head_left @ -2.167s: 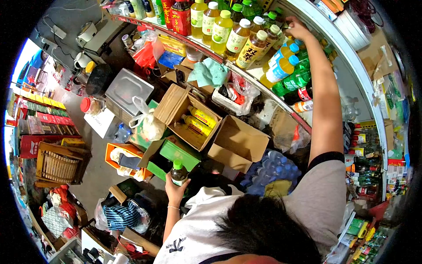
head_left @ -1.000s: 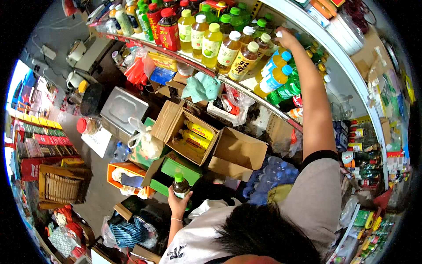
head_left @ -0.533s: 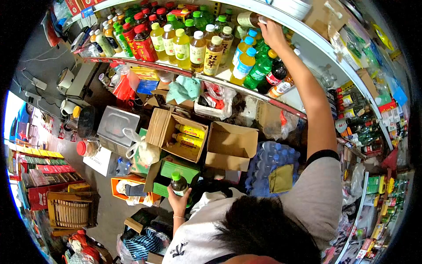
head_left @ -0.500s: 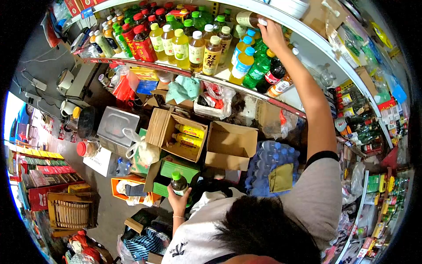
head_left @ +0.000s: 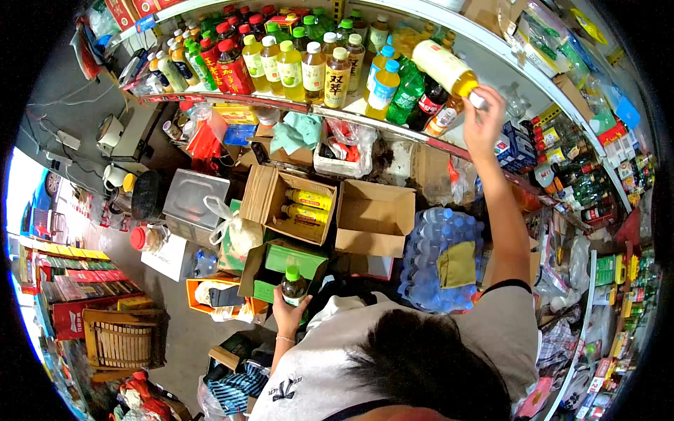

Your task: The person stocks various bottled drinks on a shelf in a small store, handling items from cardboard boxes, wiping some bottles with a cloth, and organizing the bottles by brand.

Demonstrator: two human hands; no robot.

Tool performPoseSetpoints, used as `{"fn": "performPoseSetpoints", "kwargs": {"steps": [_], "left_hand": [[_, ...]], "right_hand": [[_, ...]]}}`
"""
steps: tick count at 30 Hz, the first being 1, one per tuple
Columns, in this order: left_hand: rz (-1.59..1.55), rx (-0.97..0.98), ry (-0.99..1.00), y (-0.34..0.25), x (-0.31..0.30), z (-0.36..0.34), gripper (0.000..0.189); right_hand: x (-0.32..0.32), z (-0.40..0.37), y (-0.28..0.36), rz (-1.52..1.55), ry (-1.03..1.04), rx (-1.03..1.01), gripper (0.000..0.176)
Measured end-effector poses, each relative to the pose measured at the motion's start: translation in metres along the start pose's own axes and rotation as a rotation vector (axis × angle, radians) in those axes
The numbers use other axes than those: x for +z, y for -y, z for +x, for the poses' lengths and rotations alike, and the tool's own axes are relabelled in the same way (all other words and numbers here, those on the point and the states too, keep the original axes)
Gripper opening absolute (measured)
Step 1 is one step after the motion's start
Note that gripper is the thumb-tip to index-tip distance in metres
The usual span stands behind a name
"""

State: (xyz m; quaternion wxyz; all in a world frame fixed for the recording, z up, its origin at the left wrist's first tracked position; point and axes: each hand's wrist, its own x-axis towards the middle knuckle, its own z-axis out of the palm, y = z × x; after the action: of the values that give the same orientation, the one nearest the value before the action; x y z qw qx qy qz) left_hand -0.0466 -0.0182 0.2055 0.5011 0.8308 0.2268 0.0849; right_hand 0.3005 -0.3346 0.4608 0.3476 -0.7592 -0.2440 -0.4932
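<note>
My right hand [head_left: 484, 125] is closed around the white cap end of a yellow drink bottle [head_left: 444, 68] with a pale label. The bottle lies tilted in the air in front of the shelf, its base toward the back. Lower down, my left hand [head_left: 286, 319] grips a dark drink bottle [head_left: 294, 286] with a green cap, held upright close to my body. Below the yellow bottle on the shelf stand a green bottle [head_left: 405, 95], a dark cola bottle [head_left: 430, 105] with a red label and a blue-labelled yellow bottle [head_left: 383, 90].
Many bottles crowd the curved shelf [head_left: 281, 105]. Beneath it are an open carton [head_left: 375, 217], a carton with yellow bottles [head_left: 309, 208], a green box [head_left: 281, 261] and a pack of water bottles [head_left: 428, 263]. A wooden chair [head_left: 125, 337] stands at lower left.
My right hand has drawn the bottle out from the back of the shelf, down and to the right. My left hand still holds the green-capped bottle, nearly unmoved.
</note>
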Motion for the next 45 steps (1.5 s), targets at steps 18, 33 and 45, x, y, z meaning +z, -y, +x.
{"fn": "performPoseSetpoints", "kwargs": {"steps": [18,33,45], "left_hand": [[0.024,0.012,-0.039,-0.037,0.035,0.003,0.059],[0.064,-0.126,-0.066,-0.081,0.096,-0.024,0.06],[0.029,-0.255,-0.221,-0.086,0.108,-0.056,0.064]], "right_hand": [[-0.155,-0.039,-0.126,-0.499,0.024,0.018,0.027],[-0.033,0.055,-0.295,-0.416,0.227,0.237,0.026],[0.05,0.115,-0.363,-0.867,0.782,-0.015,0.036]]}}
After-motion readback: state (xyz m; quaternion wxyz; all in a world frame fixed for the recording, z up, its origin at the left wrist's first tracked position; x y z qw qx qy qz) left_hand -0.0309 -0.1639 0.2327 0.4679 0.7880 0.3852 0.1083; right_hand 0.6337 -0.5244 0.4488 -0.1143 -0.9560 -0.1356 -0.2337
